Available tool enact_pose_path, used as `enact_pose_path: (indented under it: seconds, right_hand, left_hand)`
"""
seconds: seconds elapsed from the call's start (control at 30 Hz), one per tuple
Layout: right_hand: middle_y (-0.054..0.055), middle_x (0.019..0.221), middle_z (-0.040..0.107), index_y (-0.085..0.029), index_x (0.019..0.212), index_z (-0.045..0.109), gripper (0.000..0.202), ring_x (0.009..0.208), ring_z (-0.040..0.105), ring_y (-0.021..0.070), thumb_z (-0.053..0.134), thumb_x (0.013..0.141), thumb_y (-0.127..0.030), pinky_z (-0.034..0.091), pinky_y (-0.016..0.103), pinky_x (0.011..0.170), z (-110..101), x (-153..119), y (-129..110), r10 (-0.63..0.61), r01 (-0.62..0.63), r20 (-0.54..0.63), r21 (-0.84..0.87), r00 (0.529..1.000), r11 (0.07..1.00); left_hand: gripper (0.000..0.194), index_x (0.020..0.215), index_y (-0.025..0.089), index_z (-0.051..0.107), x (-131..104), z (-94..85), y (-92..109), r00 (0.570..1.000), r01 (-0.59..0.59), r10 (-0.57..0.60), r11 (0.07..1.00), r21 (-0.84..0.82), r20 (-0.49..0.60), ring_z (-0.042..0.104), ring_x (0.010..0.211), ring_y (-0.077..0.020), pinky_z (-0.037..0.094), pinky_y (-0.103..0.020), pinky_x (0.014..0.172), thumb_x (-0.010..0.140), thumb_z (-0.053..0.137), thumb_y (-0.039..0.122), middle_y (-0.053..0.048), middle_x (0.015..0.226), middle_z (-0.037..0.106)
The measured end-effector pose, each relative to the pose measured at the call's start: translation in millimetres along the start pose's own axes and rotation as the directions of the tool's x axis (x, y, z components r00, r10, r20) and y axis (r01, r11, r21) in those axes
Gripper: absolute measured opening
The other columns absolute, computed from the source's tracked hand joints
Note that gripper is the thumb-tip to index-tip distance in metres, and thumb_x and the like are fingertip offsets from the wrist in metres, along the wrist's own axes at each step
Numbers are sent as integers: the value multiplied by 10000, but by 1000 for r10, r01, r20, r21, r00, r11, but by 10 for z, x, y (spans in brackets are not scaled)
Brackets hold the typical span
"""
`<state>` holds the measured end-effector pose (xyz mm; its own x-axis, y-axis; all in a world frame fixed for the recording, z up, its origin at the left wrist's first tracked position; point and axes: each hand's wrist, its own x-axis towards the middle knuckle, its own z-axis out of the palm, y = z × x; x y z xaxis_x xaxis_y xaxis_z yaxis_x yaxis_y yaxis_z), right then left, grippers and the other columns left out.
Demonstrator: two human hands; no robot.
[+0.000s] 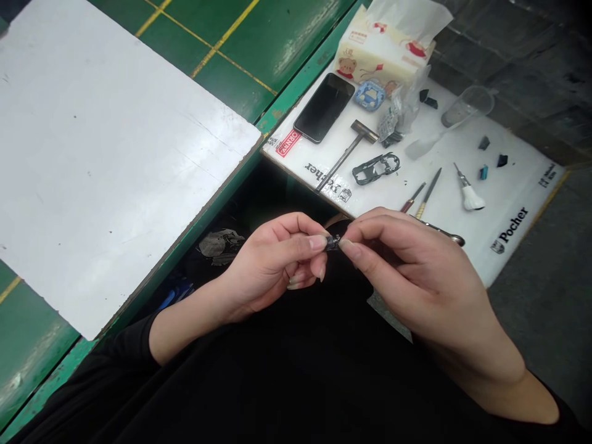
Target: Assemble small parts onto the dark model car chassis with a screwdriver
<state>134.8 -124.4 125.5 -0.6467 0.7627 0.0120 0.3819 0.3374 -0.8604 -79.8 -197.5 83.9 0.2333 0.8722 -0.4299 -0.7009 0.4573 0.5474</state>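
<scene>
Pinching a small dark part [332,243] near the centre of the frame, the left hand [277,262] and the right hand [420,271] each have it in a fingertip grip. Above them, right of centre, a dark car-shaped shell [362,176], a T-shaped tool [340,161] and a black phone [324,108] lie on a white printed board [522,185]. Upper left, a white sheet [129,154] lies on the green table [268,37].

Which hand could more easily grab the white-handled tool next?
Probably the right hand: it's closer to the white-handled tool. The left hand is farther away. Both are at a small dark part, so the right might need to let go first.
</scene>
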Motion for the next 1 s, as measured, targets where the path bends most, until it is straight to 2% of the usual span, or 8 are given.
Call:
enact_pose_path:
  seconds: [0.17, 0.6, 1.0]
  right_hand:
    - [36, 1041, 769, -261, 1053, 756, 137, 928, 711, 224, 729, 1166, -189, 568, 391, 780, 4, -5, 3, 11, -11, -15, 8, 1000, 1000]
    - [29, 1033, 759, -257, 1069, 743, 136, 925, 715, 212, 719, 1154, -154, 560, 374, 780, 1, -9, 42, -59, 58, -7, -36, 998, 998]
    - [37, 1047, 761, -266, 1072, 741, 149, 947, 722, 235, 712, 1151, -143, 562, 399, 818, 16, -12, -9, -39, 37, -25, -61, 999, 997]
  left_hand:
    - [209, 1008, 140, 780, -3, 13, 3, 1000, 2, -2, 1000, 1, -7, 505, 533, -75, 415, -177, 518, 1016, 947, 265, -35, 702, 749]
    - [189, 1011, 150, 768, -1, 6, -11, 1000, 0, 0, 1000, -12, 2, 497, 531, -73, 412, -175, 517, 1027, 931, 245, -31, 704, 753]
    - [241, 1001, 159, 759, 0, 4, -16, 1000, 9, -9, 1000, 6, -20, 491, 522, -78, 402, -186, 513, 994, 963, 288, -30, 699, 746]
